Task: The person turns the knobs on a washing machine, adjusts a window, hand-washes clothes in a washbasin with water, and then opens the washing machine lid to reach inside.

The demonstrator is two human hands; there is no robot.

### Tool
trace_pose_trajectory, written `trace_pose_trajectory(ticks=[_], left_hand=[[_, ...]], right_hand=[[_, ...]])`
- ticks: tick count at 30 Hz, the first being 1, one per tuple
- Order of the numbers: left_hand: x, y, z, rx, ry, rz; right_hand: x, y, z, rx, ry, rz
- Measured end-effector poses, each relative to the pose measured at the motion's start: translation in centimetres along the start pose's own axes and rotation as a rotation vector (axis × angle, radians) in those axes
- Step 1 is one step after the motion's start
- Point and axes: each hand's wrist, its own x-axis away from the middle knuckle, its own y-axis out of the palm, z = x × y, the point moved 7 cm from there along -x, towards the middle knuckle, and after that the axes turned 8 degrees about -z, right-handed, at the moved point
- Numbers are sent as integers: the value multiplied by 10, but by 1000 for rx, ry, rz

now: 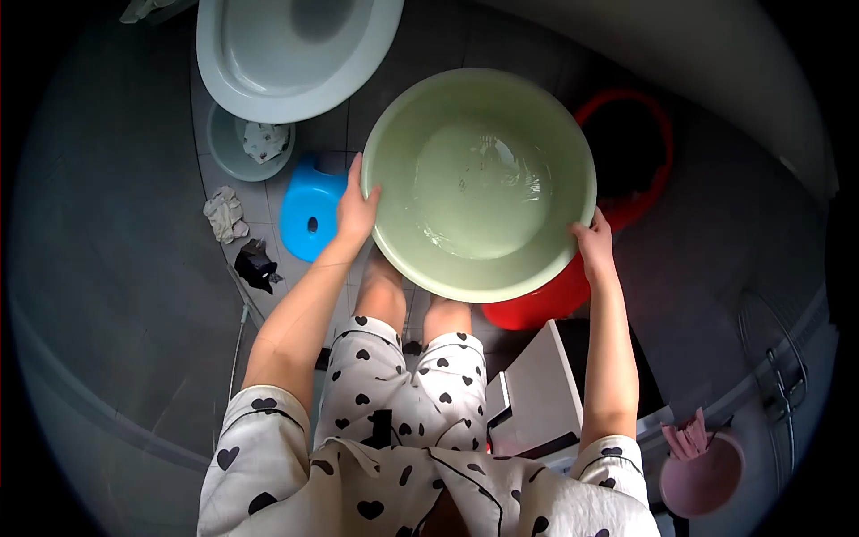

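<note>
A large pale green basin (483, 197) with some water in its bottom is held up in front of my legs. My left hand (358, 210) grips its left rim, thumb on the inner side and fingers outside and below. On the right rim, my right hand (593, 240) is closed the same way, its fingers partly hidden. Beneath the basin on the right, a red tub (528, 309) shows in part. Just left of the basin stands a blue plastic stool (315, 213), close to my left hand.
At upper left is a white sink (358, 85), with a small pale basin (217, 143) holding white cloth below it. A white cloth (225, 215) and a dark cloth (257, 266) lie on the floor. A white cabinet (541, 385) and a pink basin (702, 483) are on the right.
</note>
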Motion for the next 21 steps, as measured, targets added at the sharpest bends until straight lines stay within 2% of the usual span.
trace_pose_trajectory(ticks=[1,4,6,7,8,9,10,12,13,14,16,21], left_hand=[[-2,7,-8,-38,-30,-115],[-18,21,-41,-91,-170,-278],[-37,30,-68,-65,-197,-291],[-50,34,-85,-49,-217,-324],[-55,38,-95,-33,-236,-358],[-52,29,-76,116,-434,-442],[-53,20,-63,143,-487,-482],[-58,14,-51,190,-591,-565],[-64,14,-54,196,-596,-555],[-68,14,-50,204,-603,-596],[-71,12,-36,221,-620,-678],[-67,32,-31,315,-670,-736]], right_hand=[[-10,3,-6,53,4,-28],[-52,16,-30,278,37,-49],[-88,20,-38,242,23,-10],[-121,14,-26,333,78,0],[-121,25,-48,287,76,-11],[-146,22,-43,264,143,-78],[-172,19,-38,239,210,-144],[-181,27,-70,184,195,-157],[-174,40,-97,233,214,-223],[-168,44,-119,205,173,-144],[-155,51,-155,120,71,-132],[-150,37,-180,174,120,-103]])
